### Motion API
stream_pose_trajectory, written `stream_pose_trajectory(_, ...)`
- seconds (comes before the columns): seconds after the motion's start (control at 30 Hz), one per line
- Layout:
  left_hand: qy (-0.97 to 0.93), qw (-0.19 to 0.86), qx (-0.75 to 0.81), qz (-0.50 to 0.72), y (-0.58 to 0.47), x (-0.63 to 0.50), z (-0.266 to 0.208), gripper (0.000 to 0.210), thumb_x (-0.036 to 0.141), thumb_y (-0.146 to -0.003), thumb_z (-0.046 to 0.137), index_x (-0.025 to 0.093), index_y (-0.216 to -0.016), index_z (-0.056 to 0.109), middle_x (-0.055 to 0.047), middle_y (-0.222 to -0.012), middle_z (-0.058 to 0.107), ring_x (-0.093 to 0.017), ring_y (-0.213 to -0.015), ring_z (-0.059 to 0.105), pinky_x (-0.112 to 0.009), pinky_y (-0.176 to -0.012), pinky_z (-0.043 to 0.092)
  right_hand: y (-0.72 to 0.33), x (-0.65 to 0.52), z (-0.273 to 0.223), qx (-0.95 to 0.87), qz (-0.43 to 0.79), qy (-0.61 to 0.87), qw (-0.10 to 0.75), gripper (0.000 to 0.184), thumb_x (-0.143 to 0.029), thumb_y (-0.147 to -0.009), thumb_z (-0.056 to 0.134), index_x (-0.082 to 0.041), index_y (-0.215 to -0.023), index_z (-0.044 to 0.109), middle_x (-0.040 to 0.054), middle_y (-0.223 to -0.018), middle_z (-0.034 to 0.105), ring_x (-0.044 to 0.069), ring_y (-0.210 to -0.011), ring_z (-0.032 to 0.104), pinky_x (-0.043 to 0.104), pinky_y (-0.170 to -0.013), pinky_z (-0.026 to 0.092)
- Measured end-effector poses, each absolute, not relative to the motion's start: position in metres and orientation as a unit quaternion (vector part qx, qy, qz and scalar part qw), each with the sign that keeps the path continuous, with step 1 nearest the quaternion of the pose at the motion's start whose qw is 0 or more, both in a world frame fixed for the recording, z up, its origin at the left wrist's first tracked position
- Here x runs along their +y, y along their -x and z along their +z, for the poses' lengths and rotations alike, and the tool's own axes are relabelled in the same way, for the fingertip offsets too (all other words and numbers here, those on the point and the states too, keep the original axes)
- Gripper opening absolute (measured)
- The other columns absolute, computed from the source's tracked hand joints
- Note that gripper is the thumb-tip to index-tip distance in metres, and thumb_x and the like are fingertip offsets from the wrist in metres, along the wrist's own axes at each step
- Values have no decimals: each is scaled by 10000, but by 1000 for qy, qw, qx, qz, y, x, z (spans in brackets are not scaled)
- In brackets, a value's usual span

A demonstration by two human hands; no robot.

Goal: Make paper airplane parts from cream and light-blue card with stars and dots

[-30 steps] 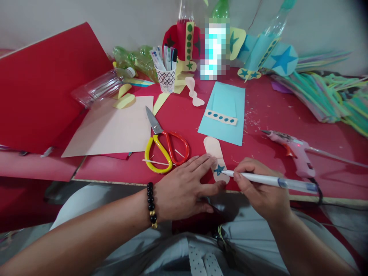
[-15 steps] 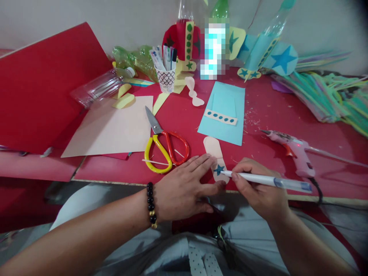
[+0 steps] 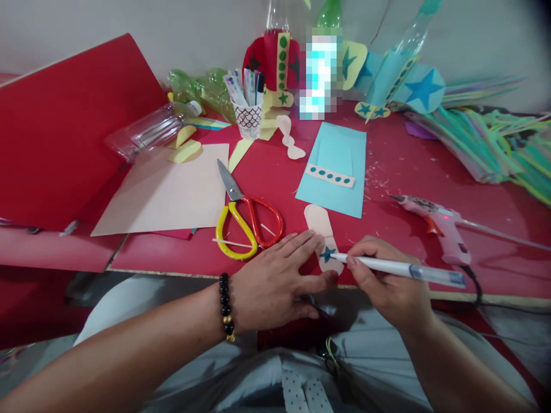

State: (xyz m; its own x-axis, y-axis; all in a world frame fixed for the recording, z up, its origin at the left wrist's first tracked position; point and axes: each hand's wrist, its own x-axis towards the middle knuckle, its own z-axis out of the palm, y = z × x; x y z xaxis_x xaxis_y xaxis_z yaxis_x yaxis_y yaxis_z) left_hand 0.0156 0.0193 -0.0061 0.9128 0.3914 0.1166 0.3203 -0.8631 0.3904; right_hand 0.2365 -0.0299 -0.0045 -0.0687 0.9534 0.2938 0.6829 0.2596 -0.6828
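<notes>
A pale paper strip with rounded ends and a fold across it lies at the table's front edge. My left hand is open, its fingers stretched out and their tips pressing the strip's left and lower edges. Wrapped round a white pen are the fingers of my right hand. The pen's tip touches a dark blue star on the strip's lower half. Just left of my fingers lie scissors with one yellow and one red handle. A light blue paper sheet with a dotted strip lies beyond.
A pink glue gun with its red light on lies at right, its cord over the edge. A cup of pens, decorated bottles and a clear bottle stand or lie behind. Red card and pale paper cover the left.
The pen has shifted very slightly at the star. Both hands keep nearly the same places, and the other things lie as before.
</notes>
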Motion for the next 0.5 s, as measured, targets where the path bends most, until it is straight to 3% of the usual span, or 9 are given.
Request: stream_pose_trajectory(0.5, -959, 185, 189, 100, -17, 19, -5, 584, 447, -791, 657, 262, -1315, 475, -134, -1541, 183, -329, -1414, 170, -510, -1132, 222, -236, -30, -6, -690, 184, 590, 376, 35, -179, -812, 608, -211, -800, 602, 0, -726, 600, 146, -652, 558, 283, -598, 436)
